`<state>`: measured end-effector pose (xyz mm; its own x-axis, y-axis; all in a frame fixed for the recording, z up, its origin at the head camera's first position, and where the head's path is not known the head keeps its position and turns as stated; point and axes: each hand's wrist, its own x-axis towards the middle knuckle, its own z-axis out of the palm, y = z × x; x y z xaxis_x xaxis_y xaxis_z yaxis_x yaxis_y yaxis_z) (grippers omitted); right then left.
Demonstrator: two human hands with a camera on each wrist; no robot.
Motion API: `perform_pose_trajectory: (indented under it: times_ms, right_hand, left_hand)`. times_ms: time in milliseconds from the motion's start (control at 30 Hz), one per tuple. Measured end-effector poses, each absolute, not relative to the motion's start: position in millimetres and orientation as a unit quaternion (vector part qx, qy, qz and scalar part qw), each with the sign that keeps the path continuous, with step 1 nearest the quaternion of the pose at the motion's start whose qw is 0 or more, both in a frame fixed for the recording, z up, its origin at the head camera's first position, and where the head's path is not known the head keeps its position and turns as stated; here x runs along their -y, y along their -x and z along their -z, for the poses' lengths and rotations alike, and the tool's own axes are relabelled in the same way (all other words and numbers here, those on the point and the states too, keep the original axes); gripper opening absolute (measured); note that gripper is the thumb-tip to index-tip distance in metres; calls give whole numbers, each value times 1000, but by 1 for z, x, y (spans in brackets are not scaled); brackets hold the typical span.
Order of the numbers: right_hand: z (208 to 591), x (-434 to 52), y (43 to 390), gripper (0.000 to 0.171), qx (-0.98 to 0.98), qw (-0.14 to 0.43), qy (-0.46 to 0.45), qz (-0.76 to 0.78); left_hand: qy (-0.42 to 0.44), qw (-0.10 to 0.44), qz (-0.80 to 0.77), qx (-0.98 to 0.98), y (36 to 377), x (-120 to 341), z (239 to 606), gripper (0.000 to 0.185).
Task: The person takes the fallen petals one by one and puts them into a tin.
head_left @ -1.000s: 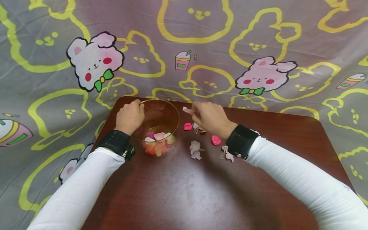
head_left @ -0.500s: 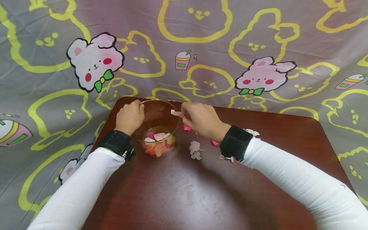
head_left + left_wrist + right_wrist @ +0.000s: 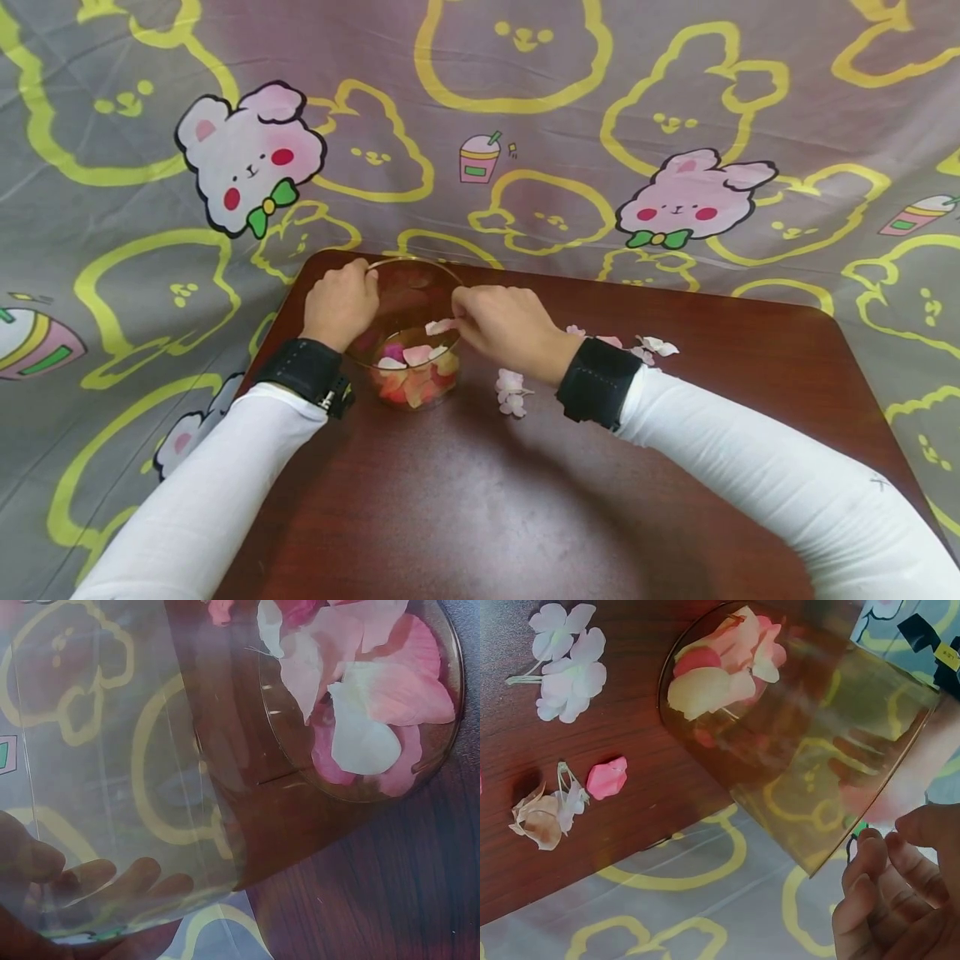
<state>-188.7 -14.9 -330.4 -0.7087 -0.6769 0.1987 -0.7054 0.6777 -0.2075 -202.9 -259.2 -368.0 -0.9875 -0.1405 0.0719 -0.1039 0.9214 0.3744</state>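
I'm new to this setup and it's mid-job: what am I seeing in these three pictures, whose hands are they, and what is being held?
No machine here: a person works with two bare hands, with a camera on the head and one on each wrist. The wide picture is the head view, looking down at a dark wooden table. The left hand grips the rim of a glass bowl with petals in its bottom. The right hand pinches a pale pink petal over the bowl's mouth. The left wrist view looks through the bowl's wall at those petals. The right wrist view shows the bowl from the other side, plus loose pale blossoms and a pink petal on the table.
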Motion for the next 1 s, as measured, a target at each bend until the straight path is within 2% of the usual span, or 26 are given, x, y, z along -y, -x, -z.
perform_pose_trajectory:
  times_ms: [133,633,1000]
  right_hand:
    - [330,15,188,3,916,46,-377,-129]
    - [323,1,198,9,926,34,-338,-165]
    - [342,-22,220,14,943,8,-283,-174]
  left_hand:
    - [-63,44,187,979,203,259,367,34]
    - [-64,47,187,979,203,259,367,35]
    - [-57,55,187,979,203,259,368,34]
